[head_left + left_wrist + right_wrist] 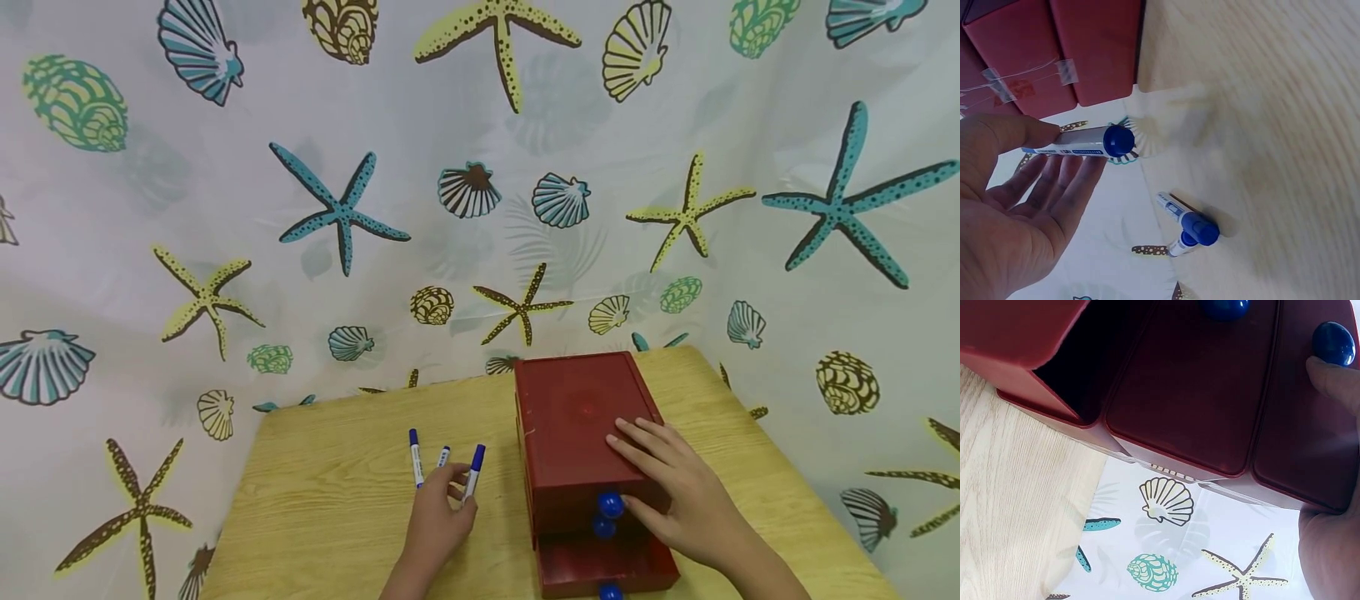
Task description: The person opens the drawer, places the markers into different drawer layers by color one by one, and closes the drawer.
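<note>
My left hand (441, 521) pinches a white marker with a blue cap (474, 473) between thumb and fingers, above the table. In the left wrist view the marker (1082, 142) lies across the fingers, cap end outward. Beside this hand, two more blue-capped markers (416, 458) lie on the table. My right hand (686, 492) rests on the dark red drawer cabinet (570, 408), fingers extended over its top. In the right wrist view the right thumb (1335, 381) touches the top drawer's blue knob (1334, 344). The bottom drawer (570, 567) is pulled out; the two above it are closed.
The cabinet stands on a wood-grain table (322, 500), toward its right side. Clear tape (1067, 72) crosses the cabinet's side. Behind the table hangs a white curtain (420, 250) printed with starfish and shells, which also runs along the right side.
</note>
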`<state>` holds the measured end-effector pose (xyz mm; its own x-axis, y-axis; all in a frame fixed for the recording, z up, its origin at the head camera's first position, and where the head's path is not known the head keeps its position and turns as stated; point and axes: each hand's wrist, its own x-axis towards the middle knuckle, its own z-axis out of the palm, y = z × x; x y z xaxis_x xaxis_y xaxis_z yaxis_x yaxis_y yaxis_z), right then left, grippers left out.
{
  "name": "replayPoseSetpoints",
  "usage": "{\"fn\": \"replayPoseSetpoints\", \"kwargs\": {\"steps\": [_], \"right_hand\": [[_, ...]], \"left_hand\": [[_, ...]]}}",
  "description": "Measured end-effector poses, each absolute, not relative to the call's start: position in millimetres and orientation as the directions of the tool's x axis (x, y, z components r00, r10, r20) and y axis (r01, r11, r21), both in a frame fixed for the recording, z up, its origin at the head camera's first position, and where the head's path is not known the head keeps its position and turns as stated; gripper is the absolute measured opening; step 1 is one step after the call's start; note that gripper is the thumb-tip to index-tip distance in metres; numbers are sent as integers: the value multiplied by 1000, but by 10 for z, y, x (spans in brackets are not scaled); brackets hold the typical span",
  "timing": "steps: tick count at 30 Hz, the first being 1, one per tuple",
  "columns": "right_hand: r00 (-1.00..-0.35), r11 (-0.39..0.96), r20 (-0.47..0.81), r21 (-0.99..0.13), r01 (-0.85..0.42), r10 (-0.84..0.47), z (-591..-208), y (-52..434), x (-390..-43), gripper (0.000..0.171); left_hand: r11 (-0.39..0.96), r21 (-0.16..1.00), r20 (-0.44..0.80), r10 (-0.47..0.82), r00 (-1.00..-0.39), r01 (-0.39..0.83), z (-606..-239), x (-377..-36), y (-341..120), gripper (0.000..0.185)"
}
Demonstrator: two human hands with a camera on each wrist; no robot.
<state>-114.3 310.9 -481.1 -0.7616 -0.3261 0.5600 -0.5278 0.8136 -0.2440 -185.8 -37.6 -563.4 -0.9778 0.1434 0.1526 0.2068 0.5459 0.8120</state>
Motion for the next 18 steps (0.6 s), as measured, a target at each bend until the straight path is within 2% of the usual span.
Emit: {"fn": "replayPoseSetpoints", "kwargs": {"steps": [18], "right_hand": [[-760, 818, 563, -236, -524, -325, -4802, 3099, -1135, 87]], "left_hand": [[334, 887, 262, 210, -942, 320, -5405, -1754, -300, 42]]}}
